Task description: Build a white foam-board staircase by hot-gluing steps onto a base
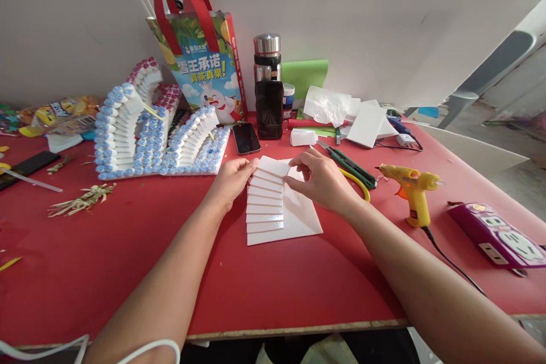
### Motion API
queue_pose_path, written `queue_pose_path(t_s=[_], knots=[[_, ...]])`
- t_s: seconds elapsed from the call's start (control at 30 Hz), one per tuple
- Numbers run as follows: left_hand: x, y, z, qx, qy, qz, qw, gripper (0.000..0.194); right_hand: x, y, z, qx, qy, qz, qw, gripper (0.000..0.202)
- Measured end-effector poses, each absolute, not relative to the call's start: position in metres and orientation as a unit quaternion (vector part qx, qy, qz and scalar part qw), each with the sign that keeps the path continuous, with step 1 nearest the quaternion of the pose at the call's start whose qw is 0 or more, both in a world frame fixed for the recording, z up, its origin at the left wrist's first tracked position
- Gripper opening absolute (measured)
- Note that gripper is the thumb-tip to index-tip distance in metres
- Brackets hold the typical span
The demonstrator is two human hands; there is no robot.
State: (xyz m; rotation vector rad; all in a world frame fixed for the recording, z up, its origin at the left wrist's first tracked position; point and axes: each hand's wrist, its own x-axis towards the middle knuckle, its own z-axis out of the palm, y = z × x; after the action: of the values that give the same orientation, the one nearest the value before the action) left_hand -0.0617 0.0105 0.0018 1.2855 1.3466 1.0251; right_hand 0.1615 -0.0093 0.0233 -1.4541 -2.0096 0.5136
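Observation:
A white board (302, 217) lies on the red table, with a curved row of overlapping white strips (264, 201) along its left side. The topmost strip (273, 166) sits between my two hands. My left hand (234, 181) pinches its left end between thumb and fingers. At the right end, the thumb and fingers of my right hand (319, 177) are curled close to the strip's edge; whether they grip it is hard to tell.
Right of the board are a green cutter (350, 166), a yellow glue gun (412, 187) and a purple power strip (497, 233). Behind stand a phone (269, 109), a steel bottle (267, 45), a gift bag (209, 74) and blue-and-white fan-shaped pieces (115, 142). Dried stems (83, 200) lie left.

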Motion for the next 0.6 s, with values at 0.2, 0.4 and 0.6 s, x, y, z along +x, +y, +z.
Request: queue_pose_path(t_s=[0.2,0.4,0.6], knots=[[-0.062,0.011,-0.001,0.530,0.553,0.421,0.486,0.042,0.162,-0.011,0.028,-0.554,-0.761,0.196,0.275,0.028],[-0.062,0.011,0.003,0.513,0.549,0.429,0.501,0.043,0.169,-0.011,0.038,-0.611,-0.688,0.252,0.300,0.036],[-0.060,0.010,0.006,0.506,0.548,0.442,0.499,0.047,0.168,-0.004,0.027,-0.591,-0.555,0.499,0.306,0.042]])
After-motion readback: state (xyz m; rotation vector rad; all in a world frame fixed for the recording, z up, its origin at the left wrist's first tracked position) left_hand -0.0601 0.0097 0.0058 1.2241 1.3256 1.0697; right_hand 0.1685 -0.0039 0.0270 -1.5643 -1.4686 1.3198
